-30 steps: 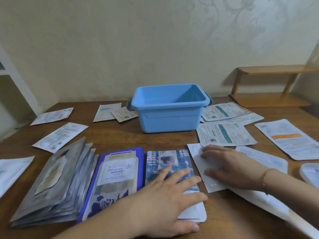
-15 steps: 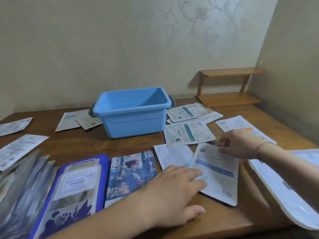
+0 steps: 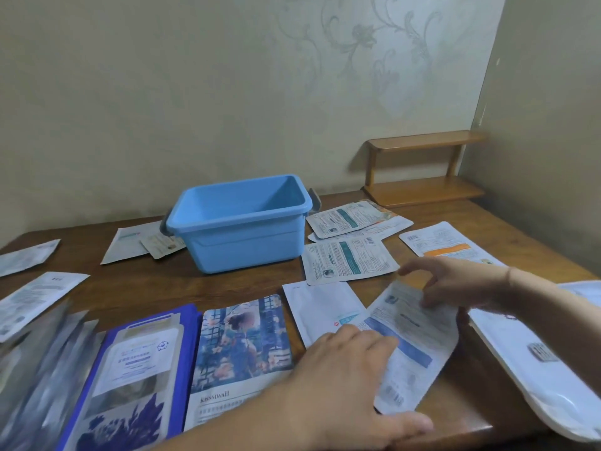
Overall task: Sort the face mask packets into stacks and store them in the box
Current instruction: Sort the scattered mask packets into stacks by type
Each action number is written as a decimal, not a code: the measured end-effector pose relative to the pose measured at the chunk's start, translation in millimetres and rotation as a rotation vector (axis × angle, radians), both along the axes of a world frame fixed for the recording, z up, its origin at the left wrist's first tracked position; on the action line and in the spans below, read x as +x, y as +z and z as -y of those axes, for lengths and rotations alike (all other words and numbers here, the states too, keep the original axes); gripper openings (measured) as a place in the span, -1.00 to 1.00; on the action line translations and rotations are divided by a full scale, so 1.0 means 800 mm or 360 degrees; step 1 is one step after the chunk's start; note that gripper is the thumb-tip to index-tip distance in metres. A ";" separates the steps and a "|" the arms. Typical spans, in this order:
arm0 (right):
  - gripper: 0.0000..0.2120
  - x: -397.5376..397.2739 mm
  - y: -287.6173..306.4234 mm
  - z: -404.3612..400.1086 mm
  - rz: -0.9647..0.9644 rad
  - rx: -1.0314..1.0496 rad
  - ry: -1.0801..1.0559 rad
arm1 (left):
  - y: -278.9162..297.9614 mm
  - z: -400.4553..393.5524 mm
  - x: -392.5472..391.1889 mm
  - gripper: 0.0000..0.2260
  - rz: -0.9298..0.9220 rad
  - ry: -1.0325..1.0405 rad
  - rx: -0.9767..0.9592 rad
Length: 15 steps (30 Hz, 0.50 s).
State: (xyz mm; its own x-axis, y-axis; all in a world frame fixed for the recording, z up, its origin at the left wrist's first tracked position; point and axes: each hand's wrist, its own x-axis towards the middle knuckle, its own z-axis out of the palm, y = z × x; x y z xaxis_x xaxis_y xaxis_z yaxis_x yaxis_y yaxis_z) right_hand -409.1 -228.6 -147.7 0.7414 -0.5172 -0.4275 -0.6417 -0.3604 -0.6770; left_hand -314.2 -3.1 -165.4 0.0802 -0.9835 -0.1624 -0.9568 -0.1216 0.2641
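I see my right hand [image 3: 455,284] pinching the top edge of a blue-striped packet [image 3: 413,343] on the counter [image 3: 182,284], my left hand [image 3: 344,375] flat on its near end. The blue box [image 3: 240,229] sits behind, well apart.

Open blue box [image 3: 240,229] sits upright mid-table, nothing in it. White mask packets [image 3: 346,262] lie flat all around it, and three sorted stacks [image 3: 240,349] line up along my edge.

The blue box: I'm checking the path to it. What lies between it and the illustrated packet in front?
Only bare wooden table between the blue box and illustrated packet, seen in the head view.
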 end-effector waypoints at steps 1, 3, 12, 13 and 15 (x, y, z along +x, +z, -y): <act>-0.61 -0.005 0.004 0.002 0.0135 0.0261 -0.0066 | 0.003 0.001 -0.003 -0.20 -0.0099 0.0100 -0.0046; -0.69 -0.009 0.018 0.004 0.0380 0.0751 -0.0166 | 0.005 0.005 -0.006 -0.14 -0.0178 0.0239 -0.0166; -0.55 0.011 0.066 -0.047 0.0982 0.0314 -0.0349 | 0.005 0.014 0.048 -0.84 -0.0650 0.0697 -0.0743; -0.50 0.013 0.064 -0.051 0.1098 0.0071 -0.0441 | 0.008 0.010 0.058 -0.83 -0.0982 0.0822 -0.0768; -0.44 0.021 0.060 -0.061 0.1149 0.0068 -0.0400 | 0.017 -0.001 0.073 -0.81 -0.1813 0.0990 -0.0805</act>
State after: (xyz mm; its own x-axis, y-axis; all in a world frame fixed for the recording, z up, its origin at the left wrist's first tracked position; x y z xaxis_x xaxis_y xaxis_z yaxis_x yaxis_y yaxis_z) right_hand -392.4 -179.9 -99.9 0.7067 -0.7011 0.0951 -0.0940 -0.2262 -0.9695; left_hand -256.0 -2.0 -151.9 0.5863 -0.8067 -0.0748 -0.0126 -0.1013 0.9948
